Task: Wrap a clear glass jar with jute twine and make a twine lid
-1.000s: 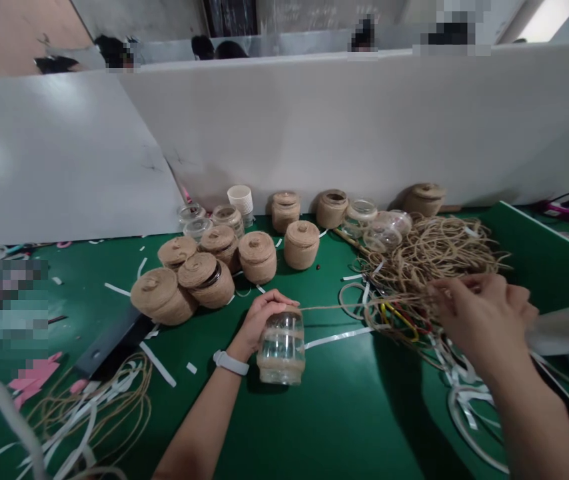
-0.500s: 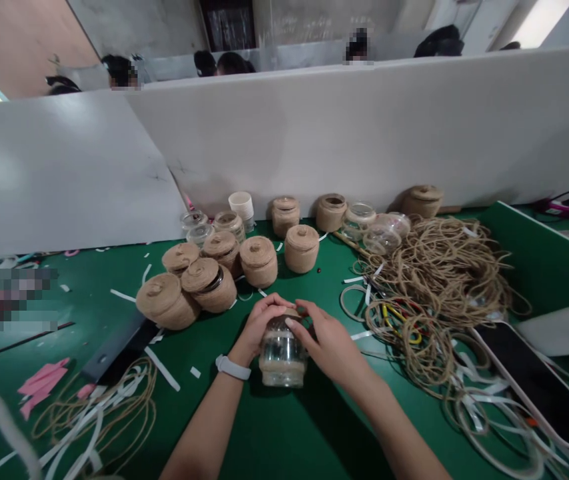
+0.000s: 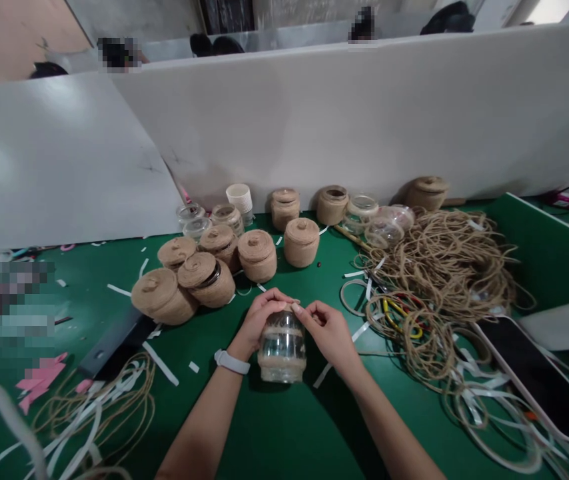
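Note:
A clear glass jar [image 3: 283,350] with bands of twine or tape round it is tilted between my hands, low in the middle of the view. My left hand [image 3: 263,319] is closed round its far left side, fingers over the far end. My right hand [image 3: 328,325] pinches at the far right edge of the jar, thumb and forefinger together; what lies between them is too small to make out. A white strip [image 3: 322,375] shows beside the jar, below my right hand.
Several twine-covered jars [image 3: 258,257] stand beyond my hands. On the right lie a twine heap [image 3: 454,260], yellow-handled scissors [image 3: 399,319] and a phone [image 3: 539,373]. A dark grey block [image 3: 117,347] lies left. A white partition [image 3: 314,120] rises behind; heads show above it.
My right thumb has moved up off the jar's side to its far edge, where the fingers now pinch. A white strip now shows below that hand. The view has shifted slightly.

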The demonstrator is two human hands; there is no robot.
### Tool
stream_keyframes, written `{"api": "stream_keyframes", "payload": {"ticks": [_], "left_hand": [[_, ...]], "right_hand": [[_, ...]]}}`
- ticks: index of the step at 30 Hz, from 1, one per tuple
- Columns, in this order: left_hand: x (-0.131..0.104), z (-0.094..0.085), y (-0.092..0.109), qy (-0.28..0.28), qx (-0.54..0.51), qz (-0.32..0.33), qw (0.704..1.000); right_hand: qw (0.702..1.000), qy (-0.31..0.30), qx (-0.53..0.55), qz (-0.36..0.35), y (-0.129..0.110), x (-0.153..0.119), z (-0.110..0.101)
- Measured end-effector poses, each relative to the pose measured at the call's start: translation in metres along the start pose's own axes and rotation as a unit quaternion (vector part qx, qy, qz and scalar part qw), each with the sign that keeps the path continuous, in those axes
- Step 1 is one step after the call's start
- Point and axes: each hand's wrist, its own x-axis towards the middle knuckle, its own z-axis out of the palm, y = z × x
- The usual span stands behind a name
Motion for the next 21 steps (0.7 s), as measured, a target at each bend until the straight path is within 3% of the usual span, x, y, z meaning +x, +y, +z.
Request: {"api": "stream_keyframes", "payload": {"ticks": [5,9,14,18,21], "left_hand": [[0.002,-0.001,-0.001,0.002,0.006,-0.001,1.0],[0.002,-0.002,-0.003,0.0,0.007,0.007,1.0],[0.001,-0.002,-0.002,-0.004,-0.007,0.043,0.999],[0.002,0.001,-0.007,-0.004,-0.017,0.064,0.998],[0.003,0.006,-0.014,-0.008,-0.018,0.072,0.997]], "right_hand": [[0.999,0.031,0.01,-0.017,0.003,0.0,0.001],[0.999,0.016,0.001,-0.04,0.009,0.001,0.004],[0.994,0.058,0.038,-0.084,0.015,0.002,0.011],[0.989,-0.005,0.135,-0.065,0.011,0.002,0.015],[0.983,-0.002,0.172,-0.058,0.007,0.002,0.012]]}}
